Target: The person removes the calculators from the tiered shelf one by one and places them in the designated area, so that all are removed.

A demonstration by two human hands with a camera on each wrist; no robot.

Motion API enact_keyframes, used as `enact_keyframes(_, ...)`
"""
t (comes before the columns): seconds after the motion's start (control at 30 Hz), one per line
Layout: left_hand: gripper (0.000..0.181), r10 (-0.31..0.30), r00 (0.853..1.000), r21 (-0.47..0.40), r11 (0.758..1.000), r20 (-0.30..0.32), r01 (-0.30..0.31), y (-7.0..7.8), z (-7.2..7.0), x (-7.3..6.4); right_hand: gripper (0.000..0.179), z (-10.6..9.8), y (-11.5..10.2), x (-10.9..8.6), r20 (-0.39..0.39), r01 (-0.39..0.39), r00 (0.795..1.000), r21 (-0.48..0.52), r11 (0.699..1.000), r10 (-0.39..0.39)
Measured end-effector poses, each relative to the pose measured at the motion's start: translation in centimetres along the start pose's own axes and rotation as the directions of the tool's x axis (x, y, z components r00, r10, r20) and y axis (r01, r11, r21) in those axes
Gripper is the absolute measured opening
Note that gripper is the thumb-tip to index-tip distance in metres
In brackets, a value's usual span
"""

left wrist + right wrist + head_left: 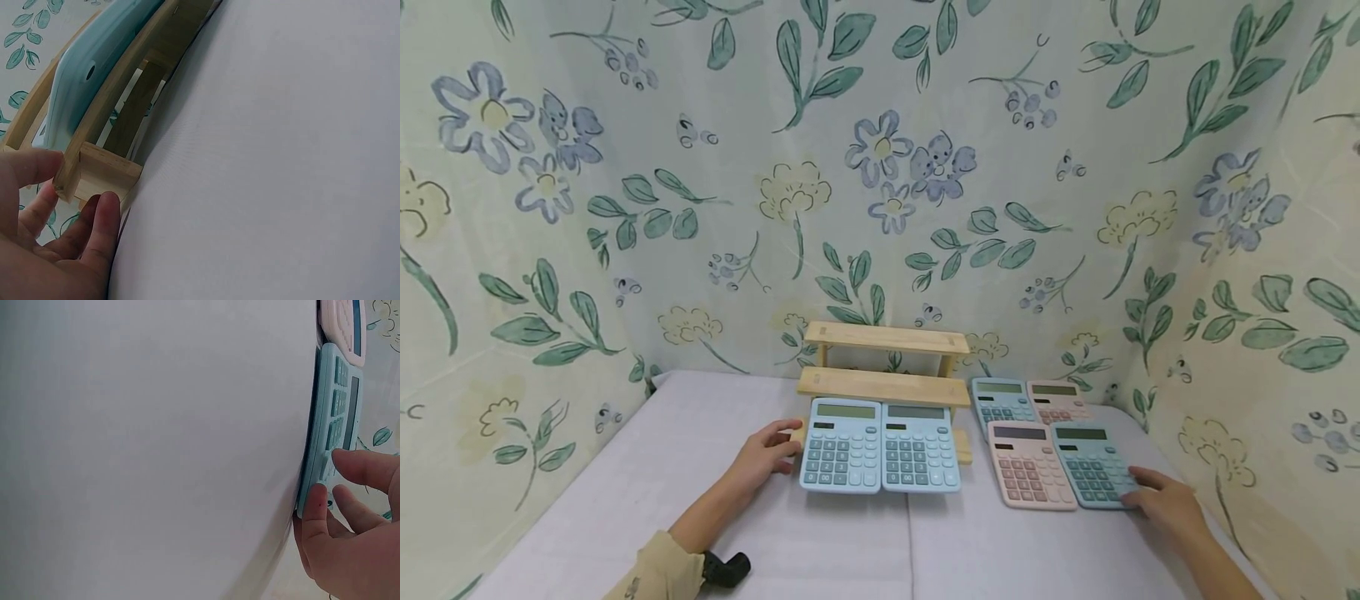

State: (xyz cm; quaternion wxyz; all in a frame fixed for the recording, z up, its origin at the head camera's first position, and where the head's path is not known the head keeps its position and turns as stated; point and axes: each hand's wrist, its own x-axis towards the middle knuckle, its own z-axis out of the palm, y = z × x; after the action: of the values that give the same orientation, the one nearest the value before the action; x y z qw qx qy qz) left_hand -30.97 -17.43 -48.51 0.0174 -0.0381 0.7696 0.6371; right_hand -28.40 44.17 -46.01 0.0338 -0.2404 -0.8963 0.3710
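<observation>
My left hand point(765, 454) grips the left end of the wooden rack point(883, 383), thumb and fingertips around its low shelf end in the left wrist view. Two light blue calculators, a left one point(841, 450) and a right one point(920, 454), lean side by side on the rack's front. My right hand point(1168, 504) pinches the right edge of a darker blue calculator point(1093, 471) on the table. In the right wrist view the thumb lies over the keys of that blue calculator point(331, 425), with fingers at its edge. A pink calculator point(1032, 467) lies directly left of it.
Behind the pair on the right lie another blue calculator point(1000, 400) and another pink calculator point(1060, 400). A white cloth covers the table point(700, 417). A floral curtain point(880, 167) hangs behind and at both sides. A black device point(727, 570) sits by the left sleeve.
</observation>
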Motion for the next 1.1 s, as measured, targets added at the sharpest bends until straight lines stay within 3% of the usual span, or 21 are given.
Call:
enact_keyframes(0.2, 0.043, -0.006, 1.0, 0.0, 1.0, 0.001, 0.006, 0.0, -0.1, -0.1, 0.075, 0.3, -0.1, 0.3, 0.002, -0.035, 0.999, 0.019, 0.999, 0.035)
enact_keyframes(0.5, 0.043, -0.007, 1.0, 0.001, 1.0, 0.003, 0.007, 0.1, 0.0, -0.1, 0.076, 0.1, 0.2, 0.7, 0.007, -0.025, 1.0, 0.028, 0.999, 0.025)
enact_keyframes(1.1, 0.042, -0.006, 1.0, 0.004, 1.0, 0.0, 0.006, 0.2, 0.0, -0.3, 0.072, -0.8, -1.9, -1.3, -0.005, -0.024, 1.0, 0.11, 0.994, 0.025)
